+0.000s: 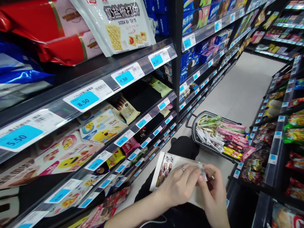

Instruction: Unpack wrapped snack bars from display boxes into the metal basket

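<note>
Low in the head view, both my hands meet over a white snack packet point(166, 169) with printed pictures on its left end. My left hand point(181, 186), a ring on one finger, lies curled over the top of the packet. My right hand point(213, 193) pinches the packet's right edge with closed fingers. The packet sits above my lap, over dark trousers. A black shopping basket point(197, 139) stands on the floor just beyond my hands, filled with several slim snack boxes in green, pink, white and yellow.
Shelves of biscuits and snacks with blue price tags point(84, 99) fill the left side. A soda biscuit bag point(118, 23) sits on the top shelf. More snack racks point(285, 142) line the right. A pale floor aisle point(242, 85) runs ahead between them.
</note>
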The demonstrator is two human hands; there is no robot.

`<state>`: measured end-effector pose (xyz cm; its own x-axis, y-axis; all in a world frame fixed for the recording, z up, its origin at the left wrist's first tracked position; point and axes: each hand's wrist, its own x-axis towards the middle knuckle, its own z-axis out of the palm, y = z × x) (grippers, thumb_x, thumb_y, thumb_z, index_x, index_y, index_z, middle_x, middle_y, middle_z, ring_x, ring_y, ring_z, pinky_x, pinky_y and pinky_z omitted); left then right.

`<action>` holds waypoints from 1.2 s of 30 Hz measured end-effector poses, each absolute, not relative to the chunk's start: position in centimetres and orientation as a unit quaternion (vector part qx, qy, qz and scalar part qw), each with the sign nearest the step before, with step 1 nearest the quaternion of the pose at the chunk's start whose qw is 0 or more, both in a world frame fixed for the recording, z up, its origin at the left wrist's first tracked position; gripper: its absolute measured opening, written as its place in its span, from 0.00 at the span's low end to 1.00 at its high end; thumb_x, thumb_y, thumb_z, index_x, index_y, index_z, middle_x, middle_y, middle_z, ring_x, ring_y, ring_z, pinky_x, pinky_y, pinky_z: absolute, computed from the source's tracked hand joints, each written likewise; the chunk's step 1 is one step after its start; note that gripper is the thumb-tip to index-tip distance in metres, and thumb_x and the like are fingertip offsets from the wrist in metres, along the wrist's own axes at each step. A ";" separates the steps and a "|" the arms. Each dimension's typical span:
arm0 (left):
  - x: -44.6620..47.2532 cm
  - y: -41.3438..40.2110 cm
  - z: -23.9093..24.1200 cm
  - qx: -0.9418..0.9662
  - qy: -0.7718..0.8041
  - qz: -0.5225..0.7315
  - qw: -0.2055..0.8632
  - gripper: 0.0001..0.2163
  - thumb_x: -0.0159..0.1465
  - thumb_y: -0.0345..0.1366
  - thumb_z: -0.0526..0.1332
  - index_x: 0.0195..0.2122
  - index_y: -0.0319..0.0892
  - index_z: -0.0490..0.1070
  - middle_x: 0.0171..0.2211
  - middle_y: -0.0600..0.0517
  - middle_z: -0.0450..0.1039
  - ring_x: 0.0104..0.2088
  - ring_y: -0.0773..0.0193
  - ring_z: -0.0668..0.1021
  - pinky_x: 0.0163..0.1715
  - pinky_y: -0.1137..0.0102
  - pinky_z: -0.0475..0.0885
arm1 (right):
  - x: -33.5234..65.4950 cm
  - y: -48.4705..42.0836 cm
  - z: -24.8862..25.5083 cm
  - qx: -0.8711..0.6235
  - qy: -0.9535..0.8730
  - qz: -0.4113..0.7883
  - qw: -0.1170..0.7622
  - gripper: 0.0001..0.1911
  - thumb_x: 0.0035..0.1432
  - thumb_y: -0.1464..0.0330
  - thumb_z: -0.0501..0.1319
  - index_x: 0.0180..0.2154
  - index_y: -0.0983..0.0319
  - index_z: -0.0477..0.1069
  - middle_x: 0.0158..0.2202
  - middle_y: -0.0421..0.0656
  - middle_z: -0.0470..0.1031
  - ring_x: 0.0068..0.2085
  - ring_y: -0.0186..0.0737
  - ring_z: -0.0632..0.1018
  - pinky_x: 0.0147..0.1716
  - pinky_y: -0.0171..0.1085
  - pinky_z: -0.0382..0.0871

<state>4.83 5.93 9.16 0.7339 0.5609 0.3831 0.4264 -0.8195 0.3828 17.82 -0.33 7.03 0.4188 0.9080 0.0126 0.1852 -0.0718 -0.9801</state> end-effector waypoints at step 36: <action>0.6 6.0 9.5 0.821 0.307 -0.122 0.465 0.29 0.64 0.27 0.49 0.67 0.40 0.49 0.58 0.39 0.66 0.53 0.47 0.74 0.51 0.57 0.70 | 21.1 -1.3 4.3 -0.703 -0.355 0.406 0.463 0.17 0.63 0.54 0.56 0.30 0.59 0.67 0.21 0.36 0.65 0.25 0.34 0.67 0.26 0.31 0.60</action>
